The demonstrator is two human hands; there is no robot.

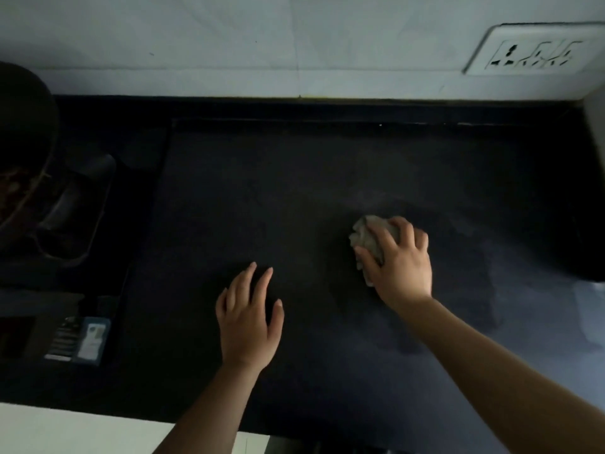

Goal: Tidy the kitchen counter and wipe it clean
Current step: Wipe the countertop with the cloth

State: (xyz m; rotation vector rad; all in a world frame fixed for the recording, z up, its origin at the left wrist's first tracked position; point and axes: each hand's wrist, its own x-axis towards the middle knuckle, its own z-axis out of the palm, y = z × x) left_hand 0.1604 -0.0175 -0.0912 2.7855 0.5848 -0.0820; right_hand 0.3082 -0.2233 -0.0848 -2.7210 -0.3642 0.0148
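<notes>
A dark stone counter (294, 178) fills the middle of the view. My right hand (401, 262) grips a crumpled grey cloth (366, 235) and presses it down on the counter, right of centre. The cloth bulges out past my fingertips on the far-left side of the hand; part of it is hidden under my palm. My left hand (250, 317) lies flat on the counter nearer the front edge, fingers straight and spread, holding nothing. Pale smeared patches show on the counter to the right of the cloth.
A dark pot (23, 152) sits on a gas stove (82, 204) at the left. A small printed packet (82, 340) lies at the front left. A white tiled wall with a socket plate (530, 50) stands behind. The counter's front edge runs along the bottom.
</notes>
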